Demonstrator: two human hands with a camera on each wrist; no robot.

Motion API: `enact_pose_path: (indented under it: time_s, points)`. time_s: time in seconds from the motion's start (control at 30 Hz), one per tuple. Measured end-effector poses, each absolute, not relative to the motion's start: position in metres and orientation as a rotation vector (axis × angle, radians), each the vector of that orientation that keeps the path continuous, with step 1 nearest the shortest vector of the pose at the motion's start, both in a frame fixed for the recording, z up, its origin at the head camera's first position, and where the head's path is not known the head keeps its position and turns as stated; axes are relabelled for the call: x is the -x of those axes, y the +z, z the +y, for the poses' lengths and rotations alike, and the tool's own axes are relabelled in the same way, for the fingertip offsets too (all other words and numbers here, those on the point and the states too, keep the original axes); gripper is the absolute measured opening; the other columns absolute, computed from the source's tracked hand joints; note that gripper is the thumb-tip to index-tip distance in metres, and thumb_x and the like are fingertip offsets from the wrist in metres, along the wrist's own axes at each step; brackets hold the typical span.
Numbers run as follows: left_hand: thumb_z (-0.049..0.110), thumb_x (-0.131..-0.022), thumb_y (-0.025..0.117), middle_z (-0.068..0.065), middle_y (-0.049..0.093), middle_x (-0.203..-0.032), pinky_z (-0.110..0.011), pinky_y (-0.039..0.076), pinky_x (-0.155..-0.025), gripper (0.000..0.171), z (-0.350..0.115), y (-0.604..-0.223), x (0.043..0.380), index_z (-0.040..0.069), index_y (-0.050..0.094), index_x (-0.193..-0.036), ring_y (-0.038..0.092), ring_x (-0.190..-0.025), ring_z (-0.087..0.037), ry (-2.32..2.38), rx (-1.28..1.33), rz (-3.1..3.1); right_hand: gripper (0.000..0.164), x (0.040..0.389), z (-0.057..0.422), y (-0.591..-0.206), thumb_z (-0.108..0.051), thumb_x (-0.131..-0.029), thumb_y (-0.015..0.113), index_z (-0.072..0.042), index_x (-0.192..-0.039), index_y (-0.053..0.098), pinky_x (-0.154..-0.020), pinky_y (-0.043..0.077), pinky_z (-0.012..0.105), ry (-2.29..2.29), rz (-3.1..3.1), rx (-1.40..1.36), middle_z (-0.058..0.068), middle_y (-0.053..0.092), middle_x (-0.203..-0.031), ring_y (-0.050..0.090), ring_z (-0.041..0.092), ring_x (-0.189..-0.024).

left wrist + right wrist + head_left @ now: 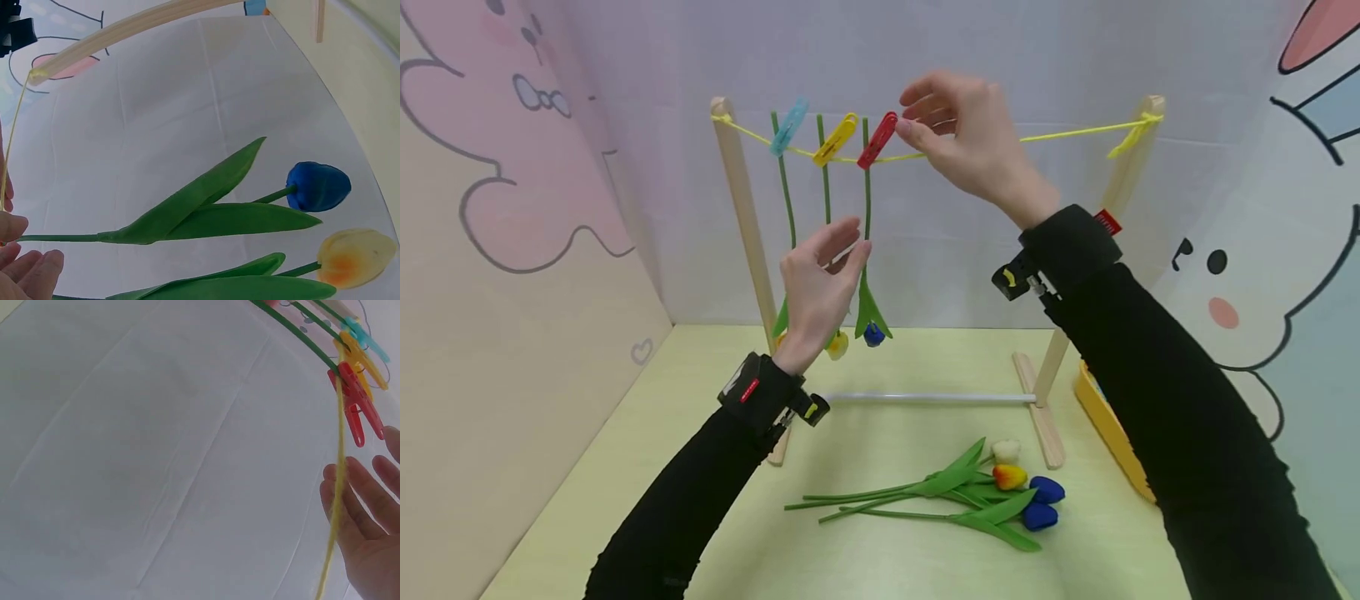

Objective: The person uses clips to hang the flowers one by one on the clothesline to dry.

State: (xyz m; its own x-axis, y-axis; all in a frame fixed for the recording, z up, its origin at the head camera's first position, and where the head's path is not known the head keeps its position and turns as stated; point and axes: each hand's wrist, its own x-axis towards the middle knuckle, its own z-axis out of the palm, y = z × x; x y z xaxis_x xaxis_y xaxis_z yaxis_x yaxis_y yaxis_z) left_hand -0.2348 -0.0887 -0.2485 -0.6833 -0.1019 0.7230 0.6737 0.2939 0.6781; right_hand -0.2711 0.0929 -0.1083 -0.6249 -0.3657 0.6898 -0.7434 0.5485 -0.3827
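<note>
A blue tulip (873, 335) hangs head down by its stem from a yellow cord, under a red clothespin (877, 140). My right hand (973, 133) is beside that clothespin, fingers loosely bent and holding nothing; in the right wrist view its thumb is close to the clothespin's handle ends. Lower down, my left hand (820, 279) is by the blue tulip's stem with relaxed fingers; whether it touches the stem is unclear. To the left, a yellow clothespin (836, 139) and a light blue clothespin (789, 127) hold two more stems. One pale yellow tulip (356, 257) hangs beside the blue one.
The yellow cord (1075, 133) runs between two wooden posts joined low down by a white rod (932, 398). Several tulips (955, 487) with white, orange-yellow and blue heads lie on the table (715, 517). A yellow tray (1112, 429) stands at right, partly behind my right arm.
</note>
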Motion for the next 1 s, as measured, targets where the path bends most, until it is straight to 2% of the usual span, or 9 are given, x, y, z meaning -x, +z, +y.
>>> enact_pose_path:
  time_s: [0.13,0.23,0.37,0.57,0.73,1.0]
  points:
    - [0.003,-0.094,0.068,-0.020,0.066,-0.134,-0.030,0.056,-0.100,0.034,-0.091,-0.260,0.229,-0.006,0.065,-0.127,0.065,-0.124,-0.030,-1.401,0.560,-1.889,0.033,0.262,0.095,-0.117,-0.016,-0.098,0.066,0.003,-0.125,0.065,-0.106,0.052,0.040,0.764,-2.189,-0.947,0.020,0.069,-0.127,0.065,0.034,-0.114]
    - [0.003,-0.094,0.069,-0.020,0.062,-0.138,-0.031,0.055,-0.103,0.032,-0.091,-0.270,0.225,-0.006,0.065,-0.124,0.062,-0.128,-0.030,-1.312,0.613,-1.893,0.033,0.254,0.096,-0.125,-0.016,-0.099,0.065,0.003,-0.125,0.065,-0.113,0.046,0.041,0.664,-2.175,-0.953,0.019,0.065,-0.134,0.059,0.033,-0.125]
    - [0.004,-0.093,0.071,-0.021,0.060,-0.130,-0.032,0.053,-0.105,0.030,-0.089,-0.283,0.219,-0.005,0.066,-0.121,0.059,-0.122,-0.031,-1.204,0.649,-1.890,0.032,0.247,0.098,-0.136,-0.014,-0.099,0.063,0.004,-0.125,0.065,-0.121,0.038,0.041,0.601,-2.149,-0.969,0.021,0.058,-0.143,0.052,0.034,-0.137]
    - [0.006,-0.092,0.072,-0.019,0.059,-0.122,-0.033,0.051,-0.104,0.029,-0.091,-0.303,0.214,-0.003,0.066,-0.119,0.058,-0.116,-0.029,-1.138,0.699,-1.940,0.028,0.242,0.106,-0.160,-0.008,-0.096,0.065,0.006,-0.120,0.066,-0.112,0.046,0.045,0.602,-2.040,-1.017,0.023,0.059,-0.140,0.054,0.036,-0.133]
    - [0.006,-0.091,0.073,-0.017,0.060,-0.119,-0.041,0.053,-0.100,0.027,-0.097,-0.319,0.209,-0.001,0.068,-0.117,0.060,-0.113,-0.028,-1.119,0.734,-2.018,0.022,0.239,0.116,-0.184,-0.004,-0.096,0.063,0.007,-0.115,0.067,-0.101,0.053,0.047,0.582,-1.920,-1.050,0.026,0.061,-0.133,0.058,0.037,-0.125]
    - [0.006,-0.089,0.075,-0.015,0.064,-0.115,-0.042,0.052,-0.097,0.025,-0.105,-0.340,0.203,0.000,0.070,-0.113,0.062,-0.110,-0.029,-1.072,0.751,-2.090,0.022,0.226,0.132,-0.224,0.001,-0.093,0.065,0.005,-0.114,0.067,-0.093,0.054,0.047,0.543,-1.844,-1.090,0.025,0.064,-0.125,0.061,0.038,-0.114]
